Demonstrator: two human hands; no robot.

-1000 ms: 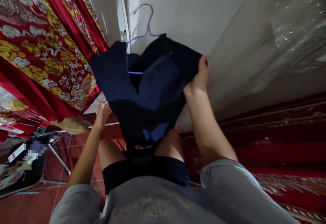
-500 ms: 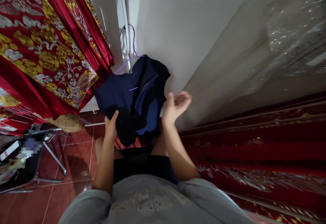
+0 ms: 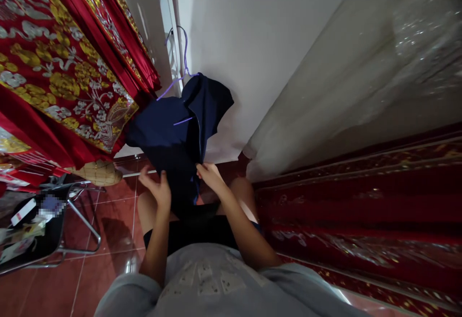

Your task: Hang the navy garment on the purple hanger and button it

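A dark navy garment (image 3: 176, 129) hangs on a purple wire hanger (image 3: 177, 74) against the white wall. The hanger's hook sits near a white frame above. My left hand (image 3: 157, 189) is at the garment's lower left edge, fingers partly spread, thumb and fingers touching the cloth. My right hand (image 3: 209, 175) pinches the garment's lower front edge near the zip line. Both hands are close together just above my knees.
Red and gold embroidered cloth (image 3: 61, 67) hangs at the left. A metal-framed chair (image 3: 54, 230) with papers stands on the red tile floor at lower left. A pale sheer curtain (image 3: 342, 81) and red patterned fabric (image 3: 361, 221) fill the right.
My right hand let go of the garment's upper right corner and came down to its lower edge. The garment fell from spread out to hanging narrow. My left hand moved in to the hem.
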